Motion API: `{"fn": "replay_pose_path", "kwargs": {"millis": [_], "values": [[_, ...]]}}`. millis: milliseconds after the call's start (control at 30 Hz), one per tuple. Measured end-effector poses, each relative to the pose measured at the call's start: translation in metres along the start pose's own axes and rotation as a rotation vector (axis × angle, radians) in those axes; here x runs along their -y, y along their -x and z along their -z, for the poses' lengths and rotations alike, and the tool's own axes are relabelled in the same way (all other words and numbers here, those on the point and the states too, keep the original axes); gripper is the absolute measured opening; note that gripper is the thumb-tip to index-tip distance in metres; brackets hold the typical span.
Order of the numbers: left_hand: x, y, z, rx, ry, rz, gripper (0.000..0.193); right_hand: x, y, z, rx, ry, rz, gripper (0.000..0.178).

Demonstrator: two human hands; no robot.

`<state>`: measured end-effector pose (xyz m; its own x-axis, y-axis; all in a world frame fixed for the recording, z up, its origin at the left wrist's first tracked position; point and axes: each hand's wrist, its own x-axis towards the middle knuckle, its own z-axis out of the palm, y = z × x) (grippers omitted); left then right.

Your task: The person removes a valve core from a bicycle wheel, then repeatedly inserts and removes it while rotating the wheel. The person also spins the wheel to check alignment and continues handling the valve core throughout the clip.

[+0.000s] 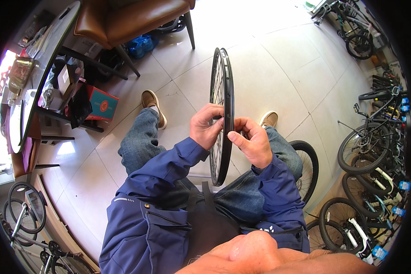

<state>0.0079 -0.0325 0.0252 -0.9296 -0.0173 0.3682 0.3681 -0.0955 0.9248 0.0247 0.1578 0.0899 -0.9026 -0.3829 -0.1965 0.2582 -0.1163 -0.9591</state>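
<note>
A bare black bicycle wheel [229, 86] stands upright between my knees, seen almost edge-on, with no tyre on its rim. Small holes run along the rim, and thin spokes show on its left side. My left hand [207, 126] is closed at the wheel's left side, its fingers reaching in among the spokes. On the other side, my right hand [252, 140] has its thumb against the rim and its fingers curled behind. Whatever small part lies between the fingertips is hidden by the rim.
Another wheel with a black tyre [311, 169] is beside my right leg. Several bicycles [365, 146] line the right side, with another bicycle [25, 214] at lower left. A cluttered table [43, 68], a red-and-teal box [101, 104] and a brown leather chair [137, 20] stand left and ahead.
</note>
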Motion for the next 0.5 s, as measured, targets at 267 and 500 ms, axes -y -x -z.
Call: {"fn": "replay_pose_path", "kwargs": {"millis": [267, 500], "values": [[-0.0023, 0.0014, -0.0011, 0.024, 0.043, 0.034, 0.015, 0.0018, 0.0006, -0.0005, -0.011, 0.028, 0.001, 0.038], [0.0000, 0.0033, -0.0011, 0.065, 0.066, 0.077, 0.018, 0.0034, 0.0002, -0.0023, -0.006, 0.006, 0.005, 0.037]]}}
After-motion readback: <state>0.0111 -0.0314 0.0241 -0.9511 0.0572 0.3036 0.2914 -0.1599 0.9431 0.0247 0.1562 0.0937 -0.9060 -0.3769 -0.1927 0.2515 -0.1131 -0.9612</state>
